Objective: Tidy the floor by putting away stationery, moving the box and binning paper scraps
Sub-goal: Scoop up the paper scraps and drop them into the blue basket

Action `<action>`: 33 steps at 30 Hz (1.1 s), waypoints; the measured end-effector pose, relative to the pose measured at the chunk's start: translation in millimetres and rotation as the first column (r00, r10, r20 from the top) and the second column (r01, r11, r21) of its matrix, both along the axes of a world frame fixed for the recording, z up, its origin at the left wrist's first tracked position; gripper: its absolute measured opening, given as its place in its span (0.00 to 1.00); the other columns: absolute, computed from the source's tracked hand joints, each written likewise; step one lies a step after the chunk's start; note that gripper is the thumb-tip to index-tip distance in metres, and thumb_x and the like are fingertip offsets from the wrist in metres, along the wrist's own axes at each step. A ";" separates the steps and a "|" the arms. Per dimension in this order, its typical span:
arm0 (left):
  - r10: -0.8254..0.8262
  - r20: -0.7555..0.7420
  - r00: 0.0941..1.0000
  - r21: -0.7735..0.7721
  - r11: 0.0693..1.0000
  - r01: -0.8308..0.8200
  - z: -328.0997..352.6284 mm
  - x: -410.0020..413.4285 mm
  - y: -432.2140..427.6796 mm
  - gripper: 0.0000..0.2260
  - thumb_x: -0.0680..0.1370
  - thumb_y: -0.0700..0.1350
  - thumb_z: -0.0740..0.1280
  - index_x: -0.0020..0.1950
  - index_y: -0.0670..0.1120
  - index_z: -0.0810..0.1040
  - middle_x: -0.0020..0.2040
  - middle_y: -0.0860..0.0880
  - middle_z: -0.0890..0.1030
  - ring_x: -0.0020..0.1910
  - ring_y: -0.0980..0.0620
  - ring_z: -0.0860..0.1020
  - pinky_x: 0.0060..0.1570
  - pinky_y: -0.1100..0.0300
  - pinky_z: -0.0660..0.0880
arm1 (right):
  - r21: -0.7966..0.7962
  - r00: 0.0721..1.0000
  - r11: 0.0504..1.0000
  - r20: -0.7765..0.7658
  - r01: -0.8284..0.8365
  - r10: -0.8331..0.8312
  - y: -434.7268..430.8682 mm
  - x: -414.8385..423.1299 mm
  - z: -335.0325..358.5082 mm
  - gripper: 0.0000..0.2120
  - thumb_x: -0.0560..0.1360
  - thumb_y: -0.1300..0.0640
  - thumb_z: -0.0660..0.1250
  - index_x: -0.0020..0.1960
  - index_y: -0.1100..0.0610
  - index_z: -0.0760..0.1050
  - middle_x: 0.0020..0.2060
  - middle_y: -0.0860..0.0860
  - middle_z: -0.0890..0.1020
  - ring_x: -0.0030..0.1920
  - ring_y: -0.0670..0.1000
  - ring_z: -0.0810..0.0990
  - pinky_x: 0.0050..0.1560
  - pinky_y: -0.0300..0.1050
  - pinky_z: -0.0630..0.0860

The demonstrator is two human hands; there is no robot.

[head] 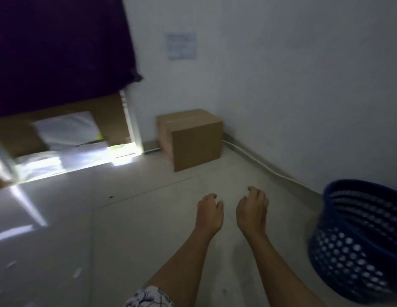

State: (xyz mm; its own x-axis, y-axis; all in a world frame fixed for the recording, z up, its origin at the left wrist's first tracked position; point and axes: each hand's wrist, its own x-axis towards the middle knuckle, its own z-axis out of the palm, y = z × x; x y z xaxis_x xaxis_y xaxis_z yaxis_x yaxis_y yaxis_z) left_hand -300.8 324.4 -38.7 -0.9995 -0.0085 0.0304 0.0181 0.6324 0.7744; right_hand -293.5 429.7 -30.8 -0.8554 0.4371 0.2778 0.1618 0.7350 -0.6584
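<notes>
A brown cardboard box (pixel 193 139) stands on the floor in the corner against the wall. My left hand (pixel 209 213) and my right hand (pixel 253 210) reach forward side by side above the floor, well short of the box. Both hold nothing, and their fingers are loosely curled and apart. A blue perforated plastic basket (pixel 357 238) stands at the right, close to the wall. Small white paper scraps (pixel 76 272) lie on the floor at the lower left. No stationery is visible.
A dark purple curtain (pixel 60 52) hangs at the upper left over a bright gap with white sheets and cardboard below it. A white cable (pixel 259 161) runs along the skirting. A paper note (pixel 181 45) is stuck on the wall. The tiled floor (pixel 137 229) stretches between me and the box.
</notes>
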 end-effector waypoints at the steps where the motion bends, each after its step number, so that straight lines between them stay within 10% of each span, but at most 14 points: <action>1: 0.067 -0.008 0.998 -0.013 0.998 -0.067 -5.0 8.3 -36.7 0.19 0.81 0.47 0.57 0.69 0.39 0.69 0.68 0.42 0.73 0.68 0.44 0.69 0.68 0.55 0.66 | 0.008 0.998 0.998 0.014 -0.066 0.066 -33.4 3.7 -6.7 0.18 0.79 0.64 0.55 0.68 0.64 0.67 0.65 0.62 0.70 0.65 0.61 0.67 0.63 0.54 0.67; 13: 0.599 0.179 0.780 -0.232 0.796 -0.558 -105.4 183.9 -404.5 0.18 0.80 0.47 0.59 0.66 0.38 0.72 0.67 0.38 0.74 0.66 0.39 0.70 0.66 0.53 0.67 | -0.018 0.732 0.822 0.443 -0.570 0.517 -340.6 146.9 -133.8 0.18 0.80 0.60 0.53 0.69 0.62 0.64 0.66 0.59 0.68 0.67 0.58 0.65 0.63 0.48 0.67; 18: 0.626 0.330 0.707 -0.419 0.768 -0.485 -167.8 261.8 -517.4 0.21 0.80 0.51 0.57 0.69 0.41 0.67 0.70 0.40 0.69 0.68 0.40 0.68 0.66 0.52 0.67 | 0.041 0.592 0.708 0.583 -0.705 0.556 -410.1 207.0 -205.8 0.20 0.67 0.63 0.49 0.33 0.62 0.80 0.34 0.63 0.77 0.36 0.67 0.79 0.37 0.56 0.77; 23: 0.661 0.399 0.636 -0.561 0.724 -0.401 -227.0 333.0 -611.4 0.23 0.80 0.54 0.57 0.70 0.43 0.63 0.73 0.42 0.62 0.70 0.41 0.63 0.67 0.50 0.65 | 0.018 0.637 0.878 0.695 -0.479 0.333 -479.6 271.7 -265.8 0.29 0.80 0.44 0.50 0.74 0.63 0.57 0.76 0.60 0.53 0.77 0.59 0.50 0.73 0.57 0.54; 29: 0.835 0.444 0.326 -0.539 0.539 -0.647 -268.9 374.5 -680.7 0.34 0.79 0.56 0.57 0.77 0.42 0.47 0.78 0.40 0.44 0.77 0.38 0.45 0.74 0.46 0.49 | 0.120 0.624 0.791 0.689 -0.600 0.368 -594.9 314.2 -297.3 0.32 0.81 0.44 0.48 0.77 0.62 0.48 0.77 0.58 0.47 0.78 0.57 0.44 0.74 0.60 0.46; 33: 0.755 0.460 0.468 -0.302 0.628 -0.717 -276.3 358.3 -689.1 0.28 0.80 0.52 0.56 0.76 0.41 0.54 0.78 0.41 0.52 0.76 0.41 0.53 0.74 0.50 0.53 | 0.279 0.520 0.468 0.667 -0.838 0.533 -656.6 327.3 -297.6 0.24 0.70 0.48 0.69 0.64 0.57 0.75 0.73 0.66 0.62 0.72 0.68 0.61 0.63 0.72 0.62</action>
